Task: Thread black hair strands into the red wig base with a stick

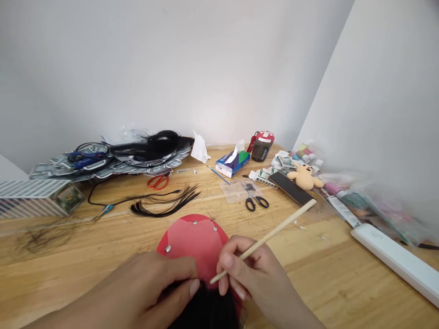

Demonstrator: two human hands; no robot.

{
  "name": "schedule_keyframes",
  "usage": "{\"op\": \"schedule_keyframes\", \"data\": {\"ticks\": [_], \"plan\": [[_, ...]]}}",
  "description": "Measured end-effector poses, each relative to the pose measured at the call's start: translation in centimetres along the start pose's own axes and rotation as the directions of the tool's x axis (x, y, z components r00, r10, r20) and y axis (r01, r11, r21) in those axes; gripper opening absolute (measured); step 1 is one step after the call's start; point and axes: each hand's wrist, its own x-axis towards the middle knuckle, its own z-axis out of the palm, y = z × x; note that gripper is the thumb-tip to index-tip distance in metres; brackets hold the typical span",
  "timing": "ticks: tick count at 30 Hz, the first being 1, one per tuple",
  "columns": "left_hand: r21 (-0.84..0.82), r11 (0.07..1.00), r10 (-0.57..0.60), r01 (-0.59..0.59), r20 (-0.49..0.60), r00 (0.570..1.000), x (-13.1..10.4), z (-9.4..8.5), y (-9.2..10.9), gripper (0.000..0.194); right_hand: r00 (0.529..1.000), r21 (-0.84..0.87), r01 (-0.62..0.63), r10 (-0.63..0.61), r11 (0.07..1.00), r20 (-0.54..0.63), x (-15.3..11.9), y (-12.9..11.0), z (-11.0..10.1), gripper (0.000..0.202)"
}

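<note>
A thin wooden stick is pinched in my right hand, slanting up to the right, its lower tip at the top edge of some black hair. The hair lies over the lower part of a round red piece with a paler pink area and several silver pins near its rim. My left hand is closed at the left of the stick tip, thumb and index finger pinching at the upper edge of the black hair. What lies between those fingertips is mostly hidden.
Behind the red piece lie a loose black hair strand, red-handled scissors and black-handled scissors. A tissue pack, dark cup, phone, stuffed toy and white device stand or lie toward the right.
</note>
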Motion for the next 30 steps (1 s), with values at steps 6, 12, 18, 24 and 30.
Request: {"op": "schedule_keyframes", "data": {"ticks": [6,12,18,24,30], "plan": [[0.201,0.973,-0.136,0.111,0.116,0.984,0.4,-0.8,1.9,0.045,1.0,-0.007,0.021,-0.021,1.0,0.022,0.0,-0.1,0.0,0.058],[0.222,0.96,-0.211,0.169,0.178,0.961,0.7,-1.4,3.0,0.039,1.0,0.016,0.029,-0.029,0.999,-0.002,0.2,0.3,0.3,0.06],[0.382,0.907,-0.254,0.177,0.16,0.954,1.3,-1.4,4.0,0.04,0.999,-0.001,0.045,-0.045,0.999,-0.001,0.4,0.3,0.1,0.061],[0.456,0.88,-0.219,0.133,0.14,0.966,1.1,-1.5,4.0,0.041,0.998,-0.022,0.057,-0.057,0.998,0.005,0.3,0.5,0.0,0.061],[0.244,0.967,-0.065,0.075,-0.049,0.997,1.2,-1.3,3.9,0.024,0.998,-0.026,0.055,-0.055,0.998,0.026,0.2,0.2,0.0,0.06]]}}
